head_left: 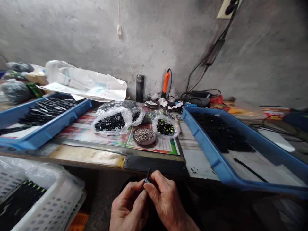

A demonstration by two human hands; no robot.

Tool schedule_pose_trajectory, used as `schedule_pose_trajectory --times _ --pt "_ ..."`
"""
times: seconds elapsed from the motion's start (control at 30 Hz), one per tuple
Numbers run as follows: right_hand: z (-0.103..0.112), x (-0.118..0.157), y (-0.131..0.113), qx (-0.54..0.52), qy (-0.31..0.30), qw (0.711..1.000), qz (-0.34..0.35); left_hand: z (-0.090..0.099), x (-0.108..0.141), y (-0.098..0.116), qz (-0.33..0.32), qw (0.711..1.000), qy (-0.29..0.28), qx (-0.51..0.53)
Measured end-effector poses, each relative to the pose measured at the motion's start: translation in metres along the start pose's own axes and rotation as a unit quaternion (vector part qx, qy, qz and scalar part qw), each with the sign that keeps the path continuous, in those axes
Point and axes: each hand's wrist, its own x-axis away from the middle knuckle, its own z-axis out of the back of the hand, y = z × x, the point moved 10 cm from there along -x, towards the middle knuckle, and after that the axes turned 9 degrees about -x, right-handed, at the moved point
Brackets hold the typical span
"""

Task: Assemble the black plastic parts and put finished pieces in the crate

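Observation:
My left hand (132, 203) and my right hand (166, 199) meet in front of the table edge, fingertips pinched together. Between them is a small black stick-like part (148, 174), its thin end pointing up and a bluish glint at its base. The fingers hide most of it, so its exact kind does not show. Beyond the hands, a round dish (144, 143) holds many small metal screws (143, 134). Beside it lie a clear bag of black and yellow-green pieces (165, 127) and a larger bag of black pieces (110, 124).
A blue tray (204, 146) with black parts stands at right, another blue tray (50, 133) with long black parts at left. A white basket (54, 195) sits lower left. Against the wall are a black flask (140, 88) and an orange-handled tool (166, 82) with a cord.

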Motion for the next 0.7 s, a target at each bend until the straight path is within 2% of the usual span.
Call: schedule_pose_trajectory --times 0.13,0.4,0.7 --pt "0.003 0.002 -0.006 0.004 0.004 1.000 0.025 0.002 -0.001 0.000 0.000 1.000 0.009 0.013" --pt "0.001 0.005 -0.016 0.117 0.018 0.989 0.085 0.002 -0.002 0.000 -0.014 1.000 0.010 0.021" --pt "0.002 0.005 -0.010 0.085 0.027 0.994 0.069 0.005 -0.003 -0.002 -0.012 1.000 0.003 -0.028"
